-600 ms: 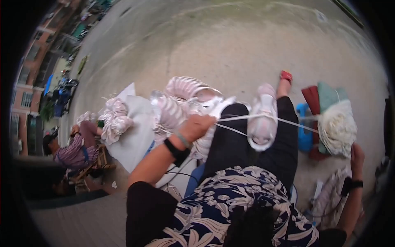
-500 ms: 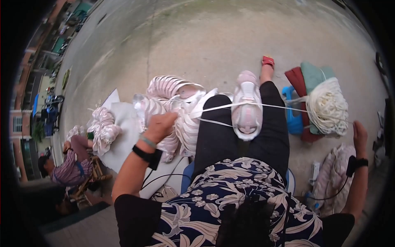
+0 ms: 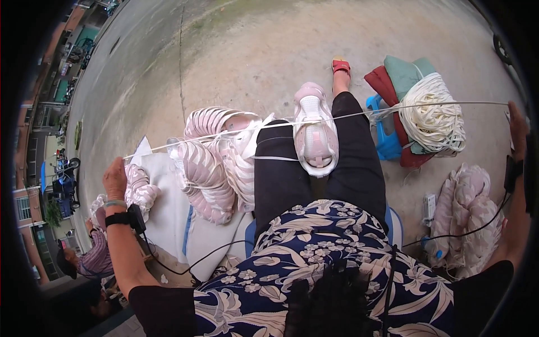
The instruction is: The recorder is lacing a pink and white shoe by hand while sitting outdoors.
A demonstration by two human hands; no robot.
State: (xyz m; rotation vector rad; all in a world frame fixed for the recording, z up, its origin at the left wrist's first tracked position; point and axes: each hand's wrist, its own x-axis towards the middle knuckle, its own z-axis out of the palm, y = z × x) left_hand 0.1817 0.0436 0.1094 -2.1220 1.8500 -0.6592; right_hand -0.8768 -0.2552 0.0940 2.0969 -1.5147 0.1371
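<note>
A pale pink and white shoe (image 3: 316,137) rests across my thighs with its toe pointing away. One long white shoelace (image 3: 224,133) is stretched nearly straight over it from side to side; I cannot tell how it passes through the shoe. Far out on the left, my left hand (image 3: 115,178) is closed on one end of the lace. Its other end is in my closed right hand (image 3: 517,132), raised at the far right edge. A slack strand also leaves the shoe's left side, over my left thigh.
Bundled pink and white shoe uppers (image 3: 208,182) lie left of my legs on a white sheet (image 3: 163,219). At right, a blue stool (image 3: 386,145) carries red and green cloth and a hank of white laces (image 3: 432,115). More bundles (image 3: 466,219) lie nearer. A person (image 3: 95,253) sits far left.
My hands have spread much wider apart, left hand outward to the left and right hand outward and up. The lace between them is now longer and straighter.
</note>
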